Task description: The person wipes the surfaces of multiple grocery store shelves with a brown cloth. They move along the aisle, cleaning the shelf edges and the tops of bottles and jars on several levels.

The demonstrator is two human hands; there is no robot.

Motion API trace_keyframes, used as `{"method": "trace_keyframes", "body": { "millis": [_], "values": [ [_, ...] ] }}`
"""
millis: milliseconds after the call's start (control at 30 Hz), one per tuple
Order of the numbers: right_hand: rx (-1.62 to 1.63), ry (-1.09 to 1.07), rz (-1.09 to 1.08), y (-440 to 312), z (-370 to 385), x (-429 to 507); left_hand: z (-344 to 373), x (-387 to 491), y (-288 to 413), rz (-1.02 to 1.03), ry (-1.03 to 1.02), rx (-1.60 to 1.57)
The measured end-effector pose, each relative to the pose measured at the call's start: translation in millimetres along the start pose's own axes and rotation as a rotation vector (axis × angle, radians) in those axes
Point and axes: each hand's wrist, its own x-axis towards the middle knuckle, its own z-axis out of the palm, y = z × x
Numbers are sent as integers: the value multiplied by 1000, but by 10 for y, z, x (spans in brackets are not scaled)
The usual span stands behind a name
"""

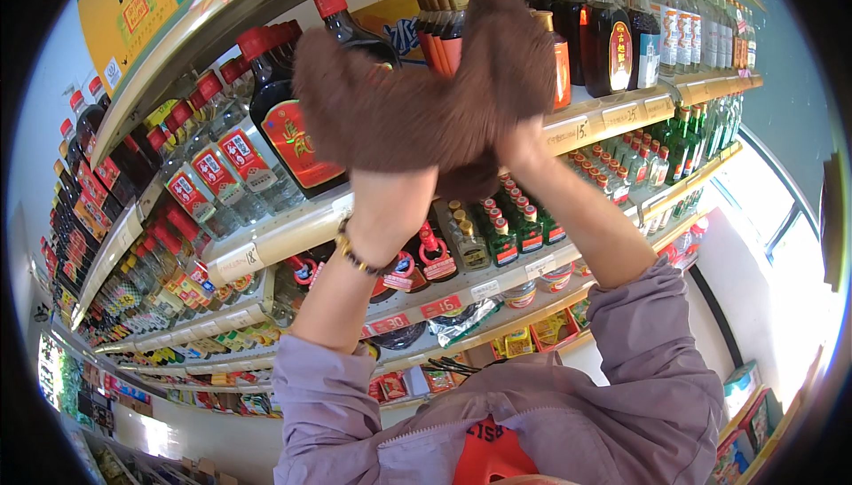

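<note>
A dark brown plush cloth (pixel 399 119) is held up in both hands before the bottle shelf, blurred as if in motion. My left hand (pixel 394 195), with a beaded bracelet (pixel 359 252) on its wrist, goes up under the cloth's left part, and its fingers are hidden. At the cloth's right side, my right hand (pixel 526 139) also reaches into the fabric; only its heel and wrist show. Close behind the cloth stand a large dark bottle with a red label (pixel 303 145), a red-capped dark bottle (pixel 339 16) and several gold-capped bottles (pixel 459 2).
Glass bottles crowd the shelves on both sides, among them clear bottles with red labels (pixel 246 152) and a dark bottle with an oval label (pixel 607 46). Small green bottles (pixel 529 229) stand one level down. Shelf edges (pixel 266 245) carry price tags. A yellow box (pixel 126 12) sits at top left.
</note>
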Motion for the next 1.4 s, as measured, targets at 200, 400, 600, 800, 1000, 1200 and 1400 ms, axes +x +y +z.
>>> {"method": "trace_keyframes", "body": {
  "millis": [200, 400, 600, 800, 1000, 1200, 1400],
  "values": [
    [82, 324, 265, 382, -113, 509, 781, 783, -6, 84, 250, -3],
    [-313, 182, 191, 671, -15, 863, 1207, 941, -253, -416, 153, -493],
    [-227, 94, 367, 751, 50, 659, 1263, 809, -309, -487, -30, -561],
    [-99, 213, 18, 770, 76, 511, 1235, 710, -243, -555, -96, -543],
    [25, 196, -43, 673, -2, 211, 1267, 557, -166, -494, -69, -490],
    [25, 148, 81, 437, -178, -22, 1089, 437, 184, -345, 0, -416],
    [101, 378, 127, 643, -568, 198, 1113, 597, 429, -50, 9, -329]
  ]
}}
